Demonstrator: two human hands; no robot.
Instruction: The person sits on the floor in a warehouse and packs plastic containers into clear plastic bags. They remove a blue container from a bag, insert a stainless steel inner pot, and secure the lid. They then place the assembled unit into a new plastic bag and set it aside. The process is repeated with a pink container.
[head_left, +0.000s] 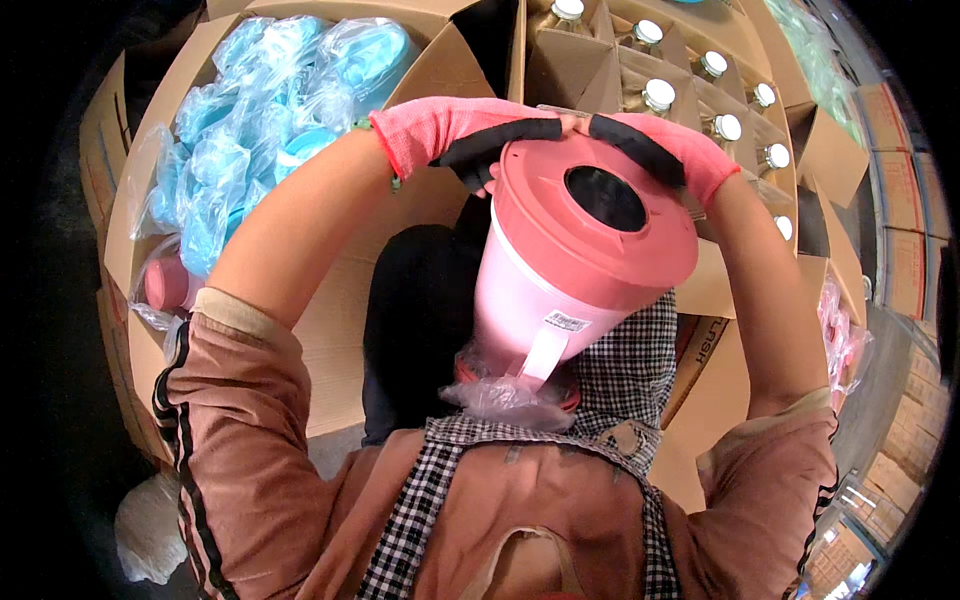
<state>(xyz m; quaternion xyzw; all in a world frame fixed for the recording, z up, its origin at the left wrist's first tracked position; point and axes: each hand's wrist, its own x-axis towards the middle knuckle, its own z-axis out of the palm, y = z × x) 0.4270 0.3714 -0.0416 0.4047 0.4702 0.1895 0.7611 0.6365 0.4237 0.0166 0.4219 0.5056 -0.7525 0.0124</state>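
Observation:
A pink plastic jug [525, 300] leans between my legs. Its wide, darker pink lid [540, 215] faces up and has a black disc in the middle. The handle and a small white label point toward me. My left hand [495, 140], in a pink glove with black on the fingers, grips the far left edge of the lid. From the far right side, my gloved right hand [645, 150] holds the same rim, and the two hands meet there. Some fingers are hidden behind the lid. Crumpled clear plastic [510, 400] bunches at the jug's base, over something red.
At the left, an open cardboard box [330, 370] holds several bagged blue plastic items [250, 130] and a pink one [168, 282]. Beyond the jug on the right, a divided carton [570, 70] contains several white-capped bottles [658, 97]. Stacked cartons [905, 270] stand at far right.

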